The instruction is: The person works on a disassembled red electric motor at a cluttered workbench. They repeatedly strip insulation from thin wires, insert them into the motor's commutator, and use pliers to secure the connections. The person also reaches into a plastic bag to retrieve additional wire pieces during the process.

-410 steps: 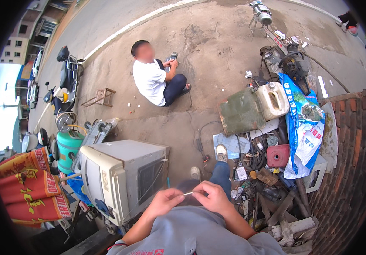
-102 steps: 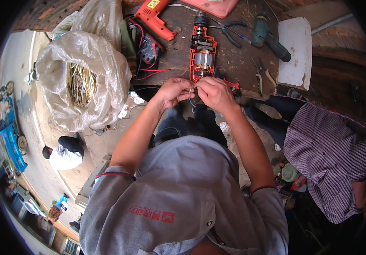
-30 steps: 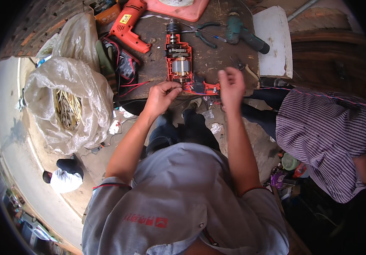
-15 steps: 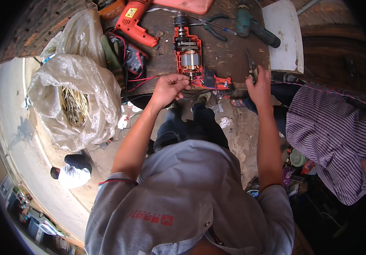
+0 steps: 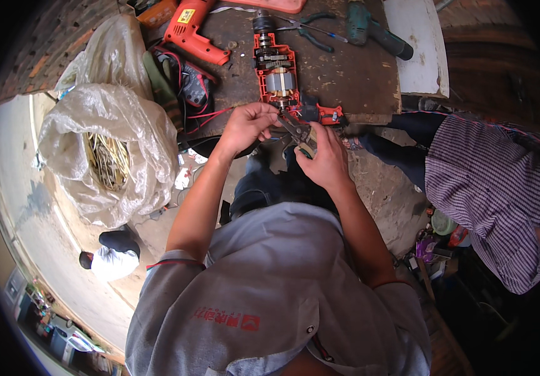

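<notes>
My head-worn fisheye faces steeply down. From close above, it sees my left hand [image 5: 243, 130], right hand [image 5: 328, 158] and the workbench [image 5: 361, 81].

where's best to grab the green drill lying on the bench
Probably by the handle, coming from the near right: the green drill lies flat with its slimmer handle slanting toward the person's near right, and nothing lies across it.
</notes>
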Demonstrator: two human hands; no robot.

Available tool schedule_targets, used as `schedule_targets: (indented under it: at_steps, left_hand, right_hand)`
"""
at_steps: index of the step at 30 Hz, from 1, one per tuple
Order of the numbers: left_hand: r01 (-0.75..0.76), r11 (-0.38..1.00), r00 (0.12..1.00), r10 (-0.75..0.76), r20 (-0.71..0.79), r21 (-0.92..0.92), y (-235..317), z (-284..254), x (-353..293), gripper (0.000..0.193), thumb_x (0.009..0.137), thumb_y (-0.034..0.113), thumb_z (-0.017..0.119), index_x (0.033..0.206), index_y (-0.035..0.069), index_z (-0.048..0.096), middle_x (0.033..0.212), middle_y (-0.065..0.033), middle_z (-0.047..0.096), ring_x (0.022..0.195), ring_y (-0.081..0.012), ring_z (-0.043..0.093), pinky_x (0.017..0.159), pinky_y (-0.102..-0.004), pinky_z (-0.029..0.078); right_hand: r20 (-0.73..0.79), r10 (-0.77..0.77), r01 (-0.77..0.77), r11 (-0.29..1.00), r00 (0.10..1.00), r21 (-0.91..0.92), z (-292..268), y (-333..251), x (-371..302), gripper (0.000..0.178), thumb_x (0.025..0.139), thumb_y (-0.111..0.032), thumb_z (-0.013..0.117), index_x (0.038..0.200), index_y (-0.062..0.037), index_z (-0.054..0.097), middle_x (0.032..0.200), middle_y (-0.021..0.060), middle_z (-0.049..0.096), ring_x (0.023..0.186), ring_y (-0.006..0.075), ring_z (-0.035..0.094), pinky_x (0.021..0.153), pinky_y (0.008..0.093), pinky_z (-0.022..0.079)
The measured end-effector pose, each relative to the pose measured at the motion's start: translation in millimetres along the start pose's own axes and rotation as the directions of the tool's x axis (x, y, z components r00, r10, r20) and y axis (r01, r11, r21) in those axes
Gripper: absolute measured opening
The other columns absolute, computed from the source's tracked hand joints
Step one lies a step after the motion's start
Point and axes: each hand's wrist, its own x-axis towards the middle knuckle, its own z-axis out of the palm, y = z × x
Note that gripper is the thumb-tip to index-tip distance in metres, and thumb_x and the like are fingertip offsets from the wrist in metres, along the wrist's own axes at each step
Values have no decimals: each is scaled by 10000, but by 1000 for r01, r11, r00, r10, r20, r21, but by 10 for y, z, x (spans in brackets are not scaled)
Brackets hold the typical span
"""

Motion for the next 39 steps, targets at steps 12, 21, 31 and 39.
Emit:
schedule_targets:
  at_steps: [12,21,31,39]
  left_hand:
    - [-29,1000,999,30,34,-6,-1,-27,-2,176,1015,117,619,1120,-3,693,919,-21,733,640,-44,597,568,-195,488]
    - [-30,1000,999,30,38,3,13,-28,-11,175,1019,128,621,1110,-3,693,918,-17,734,649,-44,597,575,-198,487]
    - [-34,999,999,33,42,16,9,-31,-4,176,1019,129,619,1110,0,695,922,-18,738,658,-45,599,584,-200,488]
    - [-30,1000,999,30,34,-2,-20,-37,-4,173,1022,129,606,1102,1,693,926,-21,734,669,-48,602,590,-204,486]
  right_hand:
    - [87,44,-37,996,995,-76,-7,-94,144,681,758,-188,804,1348,-14,513,1179,185,618,1108,381,601,938,481,498]
    - [88,24,-20,998,996,-51,-13,-63,148,685,749,-180,811,1344,-3,520,1180,192,620,1111,385,607,937,479,503]
    - [95,9,-4,999,995,-50,-18,-53,180,676,741,-162,815,1330,2,528,1153,181,632,1084,380,624,918,467,518]
    - [123,29,-27,999,992,-22,-17,-28,199,688,740,-151,812,1354,-7,537,1239,206,630,1144,404,605,968,478,502]
